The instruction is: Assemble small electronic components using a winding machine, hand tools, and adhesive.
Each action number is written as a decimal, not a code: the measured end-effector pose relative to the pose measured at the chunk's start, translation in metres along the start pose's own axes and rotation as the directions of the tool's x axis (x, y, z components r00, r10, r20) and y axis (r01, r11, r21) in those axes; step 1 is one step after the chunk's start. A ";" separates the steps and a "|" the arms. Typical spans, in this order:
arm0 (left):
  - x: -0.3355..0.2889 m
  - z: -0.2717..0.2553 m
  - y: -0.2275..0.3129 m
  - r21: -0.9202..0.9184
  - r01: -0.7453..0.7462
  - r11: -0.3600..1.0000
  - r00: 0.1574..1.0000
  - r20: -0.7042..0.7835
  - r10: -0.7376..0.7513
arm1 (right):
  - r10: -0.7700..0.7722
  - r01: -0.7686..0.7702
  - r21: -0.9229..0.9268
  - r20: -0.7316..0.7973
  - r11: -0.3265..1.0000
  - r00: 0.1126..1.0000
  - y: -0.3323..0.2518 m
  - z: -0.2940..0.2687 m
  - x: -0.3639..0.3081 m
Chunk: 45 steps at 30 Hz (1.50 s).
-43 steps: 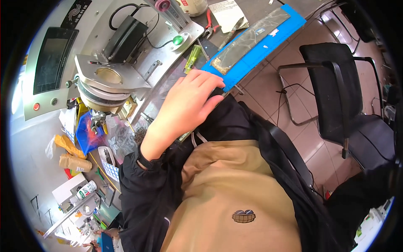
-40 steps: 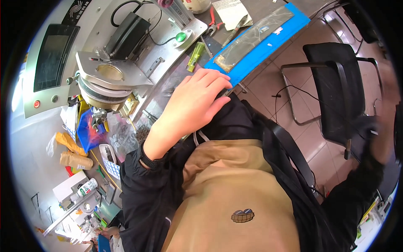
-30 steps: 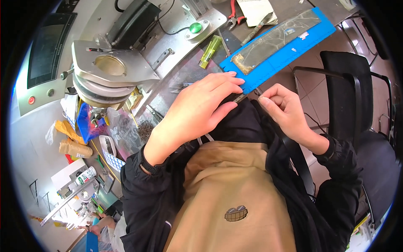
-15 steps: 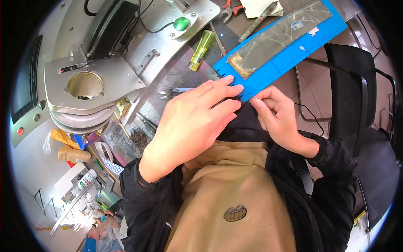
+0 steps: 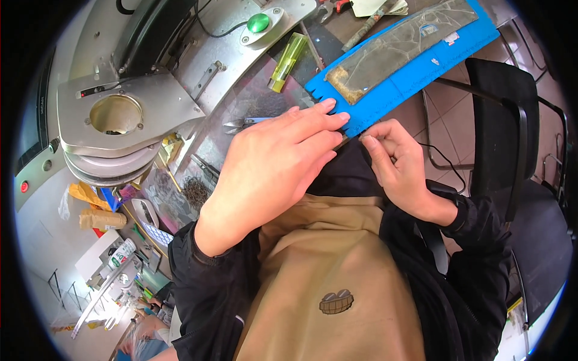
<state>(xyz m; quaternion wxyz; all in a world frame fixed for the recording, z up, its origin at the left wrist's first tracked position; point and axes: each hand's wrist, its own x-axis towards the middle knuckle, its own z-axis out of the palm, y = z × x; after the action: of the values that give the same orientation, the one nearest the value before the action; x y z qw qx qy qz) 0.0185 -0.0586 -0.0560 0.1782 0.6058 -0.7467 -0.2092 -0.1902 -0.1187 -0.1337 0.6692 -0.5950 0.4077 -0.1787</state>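
A long blue board (image 5: 391, 102) with small notches along its near end extends from the bench. A grey, creased strip (image 5: 397, 54) lies on the board, its near end worn brown. My left hand (image 5: 280, 162) stretches its fingers over to the notched end, with the fingertips touching it. At the board's near corner, my right hand (image 5: 400, 171) is closed, thumb against bent fingers. Whatever is pinched there is too small to make out. Small scissors (image 5: 238, 124) with blue handles lie partly hidden behind my left hand.
A metal machine with a round opening (image 5: 116, 114) stands at the left, near a green push button (image 5: 258, 23). A yellow-green tube (image 5: 288, 62) lies on the bench beside a tangle of dark wire (image 5: 195, 191). Black chairs (image 5: 503, 114) stand at the right.
The whole view has shifted slightly, with the bench things now a little higher and further left. Both hands keep nearly the same pose at the board's end.
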 end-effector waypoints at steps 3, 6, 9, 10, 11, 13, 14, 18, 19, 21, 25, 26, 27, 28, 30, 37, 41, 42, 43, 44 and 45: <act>0.001 0.000 -0.001 -0.009 -0.007 1.000 1.000 -0.011 0.006 | -0.051 0.050 -0.064 -0.020 0.997 0.998 0.000 -0.001 -0.002; 0.000 -0.002 0.001 -0.034 0.018 0.999 1.000 -0.006 -0.018 | -0.078 0.076 -0.080 -0.023 0.994 0.997 0.001 0.000 -0.001; 0.000 0.000 -0.005 -0.037 -0.011 0.999 0.999 -0.038 0.010 | 0.010 -0.010 -0.011 -0.051 1.000 0.999 -0.004 -0.001 0.000; 0.000 0.000 -0.004 -0.035 -0.011 0.999 0.999 -0.042 0.009 | 0.006 -0.007 -0.013 -0.049 1.000 0.999 -0.002 -0.001 0.000; 0.001 -0.001 -0.002 -0.008 -0.002 1.000 0.998 -0.060 0.002 | -0.145 0.141 -0.072 -0.053 0.987 0.988 0.002 -0.003 0.001; 0.001 0.001 0.001 0.018 0.006 1.000 0.997 -0.083 -0.005 | -0.296 0.287 -0.133 -0.046 0.948 0.954 0.009 -0.011 0.000; 0.001 0.003 0.001 -0.012 0.046 0.999 0.993 -0.112 -0.047 | -0.253 0.243 -0.127 -0.066 0.962 0.965 0.012 -0.018 -0.002; 0.006 0.006 0.004 0.052 0.128 0.990 0.973 -0.202 -0.116 | -0.197 0.173 -0.195 -0.107 0.965 0.975 0.011 -0.025 0.001; 0.007 0.007 0.005 0.052 0.125 0.991 0.973 -0.203 -0.112 | -0.223 0.191 -0.258 -0.105 0.947 0.969 0.009 -0.025 0.002; 0.009 0.012 0.009 0.139 0.181 0.974 0.976 -0.151 -0.160 | -0.183 0.161 -0.290 -0.050 0.944 0.982 0.007 -0.028 0.005; 0.011 0.021 0.011 0.151 0.195 0.969 0.971 -0.171 -0.168 | -0.165 0.185 -0.534 0.085 0.825 0.983 0.005 -0.029 0.001; 0.013 0.024 0.009 0.160 0.206 0.965 0.968 -0.179 -0.177 | -0.165 0.183 -0.534 0.082 0.825 0.983 0.003 -0.027 -0.001; 0.014 0.025 0.008 0.169 0.218 0.961 0.965 -0.187 -0.186 | -0.181 0.193 -0.558 0.078 0.807 0.980 0.000 -0.025 -0.003; 0.015 0.025 0.009 0.169 0.216 0.962 0.965 -0.186 -0.184 | -0.197 0.202 -0.582 0.074 0.788 0.978 -0.004 -0.024 -0.005; 0.018 0.023 0.012 0.200 0.249 0.948 0.958 -0.197 -0.210 | -0.191 0.196 -0.607 0.073 0.770 0.979 -0.012 -0.026 -0.006; 0.023 0.019 0.011 0.160 0.232 0.959 0.942 -0.282 -0.181 | -0.344 0.281 -0.698 0.053 0.659 0.937 -0.012 -0.034 -0.003; 0.024 0.013 0.008 0.079 0.231 0.970 0.933 -0.300 -0.198 | -0.385 0.287 -0.676 0.005 0.679 0.923 -0.016 -0.033 -0.010; 0.024 0.011 0.009 0.081 0.202 0.976 0.929 -0.331 -0.165 | -0.393 0.309 -0.671 0.028 0.674 0.919 -0.022 -0.039 -0.014; 0.025 0.009 0.010 0.081 0.203 0.976 0.928 -0.333 -0.166 | -0.402 0.332 -0.665 0.052 0.669 0.914 -0.027 -0.043 -0.018; 0.026 0.007 0.011 0.093 0.207 0.974 0.934 -0.315 -0.168 | -0.403 0.334 -0.665 0.054 0.668 0.914 -0.034 -0.042 -0.023; 0.027 0.005 0.012 0.103 0.208 0.973 0.940 -0.297 -0.170 | -0.449 0.443 -0.614 0.157 0.653 0.880 -0.039 -0.041 -0.028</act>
<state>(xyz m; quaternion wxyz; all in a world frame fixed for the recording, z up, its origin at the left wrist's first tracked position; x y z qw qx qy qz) 0.0001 -0.0827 -0.0538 0.2225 0.7092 -0.6635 -0.0855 -0.2284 -0.1339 -0.0855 0.3626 -0.8652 0.2880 -0.1922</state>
